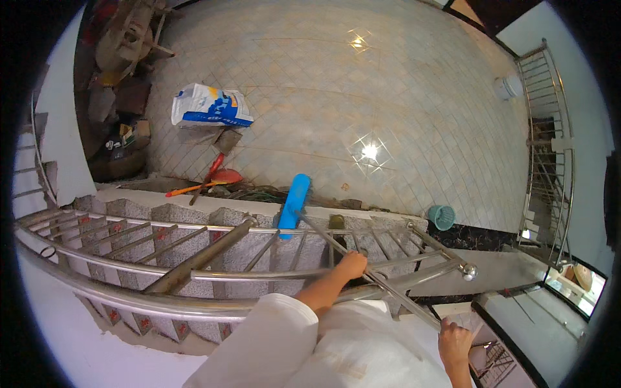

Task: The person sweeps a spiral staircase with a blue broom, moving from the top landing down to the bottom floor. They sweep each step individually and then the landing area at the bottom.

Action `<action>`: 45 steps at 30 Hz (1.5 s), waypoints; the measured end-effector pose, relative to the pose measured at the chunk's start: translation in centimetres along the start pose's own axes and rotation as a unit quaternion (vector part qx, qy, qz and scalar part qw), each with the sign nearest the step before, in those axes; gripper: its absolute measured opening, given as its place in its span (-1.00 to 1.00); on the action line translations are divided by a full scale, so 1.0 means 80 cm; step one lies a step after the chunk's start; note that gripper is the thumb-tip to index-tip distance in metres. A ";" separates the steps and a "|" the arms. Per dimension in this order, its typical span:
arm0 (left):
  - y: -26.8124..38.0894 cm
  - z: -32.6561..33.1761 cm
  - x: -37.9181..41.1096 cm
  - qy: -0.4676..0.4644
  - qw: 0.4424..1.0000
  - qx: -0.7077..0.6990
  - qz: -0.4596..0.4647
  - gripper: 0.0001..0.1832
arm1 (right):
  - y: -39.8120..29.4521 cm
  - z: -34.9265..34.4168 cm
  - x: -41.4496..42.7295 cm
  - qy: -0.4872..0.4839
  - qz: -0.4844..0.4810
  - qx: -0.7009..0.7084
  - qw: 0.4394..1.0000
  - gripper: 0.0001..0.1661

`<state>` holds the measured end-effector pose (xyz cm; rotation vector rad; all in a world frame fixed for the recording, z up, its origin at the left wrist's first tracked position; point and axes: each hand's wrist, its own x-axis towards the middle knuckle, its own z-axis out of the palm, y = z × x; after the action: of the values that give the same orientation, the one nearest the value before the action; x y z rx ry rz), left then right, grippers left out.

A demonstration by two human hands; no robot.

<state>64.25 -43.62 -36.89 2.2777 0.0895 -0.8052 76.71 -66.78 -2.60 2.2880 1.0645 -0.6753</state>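
Note:
My left hand [353,264] grips the middle of a long metal pole [405,300]. My right hand [455,334] is closed around the pole's near end, at the lower right. At the far end of the pole is a long blue mop or broom head [295,203], which overlaps the lower rail of a stainless steel stair railing [233,309] in the view. My left forearm lies over the handrail, close to my white shirt. Beyond the bars run speckled stone steps [187,233]. The underside of the blue head is hidden.
On the tiled floor [310,106] below lie a blue-and-white printed sack [211,109] and a red dustpan or scoop [227,175]. A teal basket [441,217] and a white bucket [508,87] stand rightward. A wheelbarrow-like object [128,43] is upper left; another metal railing [563,116] runs right.

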 end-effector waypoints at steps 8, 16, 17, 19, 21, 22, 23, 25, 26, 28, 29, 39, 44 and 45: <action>-0.006 0.010 -0.004 0.064 0.998 0.023 -0.002 -0.75 | -0.016 0.026 -0.003 0.056 0.052 0.009 0.997 -0.93; -0.006 0.004 0.009 0.153 0.985 0.085 -0.010 -0.82 | -0.023 0.062 -0.019 0.028 0.075 0.005 0.997 -0.69; -0.010 0.003 0.014 0.185 0.979 0.081 -0.009 -0.83 | -0.021 0.067 -0.019 0.030 0.076 0.010 0.997 -0.69; -0.005 -0.025 0.015 0.165 0.985 0.056 -0.007 -0.83 | -0.015 0.061 -0.013 0.065 0.065 0.008 0.996 -0.78; 0.005 -0.054 0.020 0.132 0.991 0.035 -0.001 -0.80 | 0.002 0.053 -0.009 0.047 0.066 0.021 0.996 -0.81; 0.012 -0.056 0.024 0.138 0.990 0.034 -0.012 -0.78 | 0.013 0.038 -0.006 0.042 0.059 0.032 0.997 -0.80; 0.020 -0.057 0.028 0.144 0.989 0.033 -0.023 -0.76 | 0.027 0.029 -0.004 0.041 0.049 0.032 0.997 -0.79; 0.032 -0.064 0.032 0.138 0.990 0.031 -0.024 -0.75 | 0.049 0.022 -0.006 0.037 0.041 0.041 0.998 -0.76; 0.039 -0.068 0.030 0.130 0.991 0.025 -0.020 -0.75 | 0.056 0.016 -0.005 0.043 0.036 0.038 0.998 -0.76; 0.045 -0.058 0.034 0.124 0.992 0.011 -0.017 -0.75 | 0.068 0.005 -0.001 0.013 0.036 0.027 0.999 -0.73; 0.045 -0.044 0.037 0.125 0.992 0.004 -0.017 -0.74 | 0.067 -0.001 0.001 0.016 0.033 0.016 0.999 -0.72; 0.128 -0.026 0.090 0.214 0.974 -0.064 0.021 -0.76 | 0.128 -0.017 -0.028 0.093 0.032 -0.105 0.990 -0.60; 0.164 -0.028 0.113 0.272 0.957 -0.073 0.073 -0.73 | 0.142 -0.033 -0.056 0.115 0.061 -0.128 0.983 -0.48; 0.167 -0.033 0.115 0.280 0.955 -0.064 0.080 -0.68 | 0.139 -0.031 -0.060 0.128 0.053 -0.151 0.979 -0.50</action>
<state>76.80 -53.40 -32.68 2.2876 0.2050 -0.0514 83.38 -73.95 5.02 2.1812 1.0665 -0.1633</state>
